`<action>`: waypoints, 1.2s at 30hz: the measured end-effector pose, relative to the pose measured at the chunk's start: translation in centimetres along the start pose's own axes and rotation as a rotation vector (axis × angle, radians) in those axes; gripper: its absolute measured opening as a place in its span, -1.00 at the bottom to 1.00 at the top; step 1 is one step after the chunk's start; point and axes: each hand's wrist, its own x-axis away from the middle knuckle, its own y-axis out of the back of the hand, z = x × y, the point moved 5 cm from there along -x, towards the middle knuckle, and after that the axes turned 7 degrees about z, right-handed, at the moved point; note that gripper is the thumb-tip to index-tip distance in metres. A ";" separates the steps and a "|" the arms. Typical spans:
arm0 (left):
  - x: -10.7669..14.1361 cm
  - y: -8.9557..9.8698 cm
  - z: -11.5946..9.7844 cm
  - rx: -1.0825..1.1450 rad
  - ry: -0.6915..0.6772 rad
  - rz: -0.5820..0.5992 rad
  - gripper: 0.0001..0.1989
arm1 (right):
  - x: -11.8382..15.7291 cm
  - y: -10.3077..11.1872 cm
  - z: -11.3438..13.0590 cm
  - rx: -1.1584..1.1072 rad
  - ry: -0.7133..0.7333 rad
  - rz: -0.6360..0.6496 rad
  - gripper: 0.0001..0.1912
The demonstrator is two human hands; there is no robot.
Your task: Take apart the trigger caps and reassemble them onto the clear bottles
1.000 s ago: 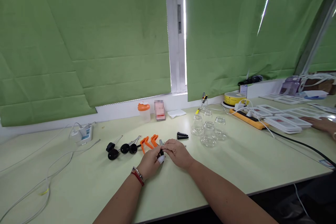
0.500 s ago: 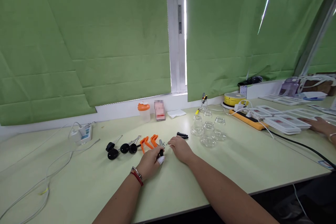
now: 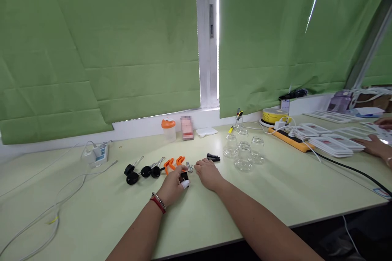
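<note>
My left hand [image 3: 174, 184] is closed round a small black part [image 3: 184, 176], low over the table; white tape wraps its thumb. My right hand [image 3: 208, 174] lies on the table just to the right, fingers bent together, with whatever is under the fingertips hidden. Between the hands are small metal screws [image 3: 189, 166]. Orange handles [image 3: 173, 163] lie behind my left hand. Several black round pieces with metal rods [image 3: 146, 171] lie to the left. A black comb-like piece [image 3: 213, 157] sits behind my right hand.
Several glass jars [image 3: 244, 157] stand to the right. An orange-lidded cup [image 3: 168, 129] is at the back, beside a pink box [image 3: 187, 128]. An orange power strip [image 3: 289, 139] lies further right, near a person's hands [image 3: 372, 145]. A white power strip [image 3: 98, 154] is left.
My left hand has drawn back slightly left with the black part, showing more of the screws. My right hand has barely moved. At the far right, the person's second hand has come into view.
</note>
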 end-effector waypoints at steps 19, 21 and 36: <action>0.1 0.9 -0.3 -0.032 0.033 0.015 -0.86 | 0.0 -0.3 -0.4 -0.046 -0.044 0.012 -0.82; 0.1 0.9 -0.1 -0.035 0.039 0.013 -0.87 | 0.0 -0.3 -0.4 -0.050 -0.045 0.016 -0.81; 0.1 0.3 0.1 0.060 0.013 0.028 -0.71 | 1.0 1.2 -3.2 -0.125 -0.278 -0.039 -0.75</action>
